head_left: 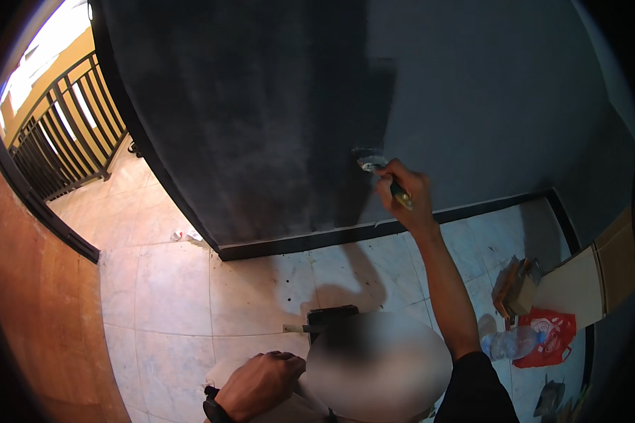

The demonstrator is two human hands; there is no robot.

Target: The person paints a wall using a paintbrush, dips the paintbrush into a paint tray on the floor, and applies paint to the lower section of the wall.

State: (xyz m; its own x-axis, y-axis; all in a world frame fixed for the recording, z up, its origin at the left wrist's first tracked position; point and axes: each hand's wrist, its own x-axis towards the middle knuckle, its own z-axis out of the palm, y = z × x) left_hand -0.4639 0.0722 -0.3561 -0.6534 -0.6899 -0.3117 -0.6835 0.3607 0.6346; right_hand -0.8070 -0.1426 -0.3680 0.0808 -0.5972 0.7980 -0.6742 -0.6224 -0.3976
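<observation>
Dark wall [261, 106] faces one right hand [402, 190], fingers closed round one paintbrush [377, 167]; left hand [257, 384] loosely curled, empty.

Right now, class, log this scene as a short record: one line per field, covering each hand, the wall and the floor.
Right hand: grips a paintbrush, bristles against the wall
Left hand: low, resting near the person's knee, holds nothing visible
Wall: dark paint at left, lighter grey at right
Floor: pale tiles
Nearby: plastic bottle, red bag
</observation>
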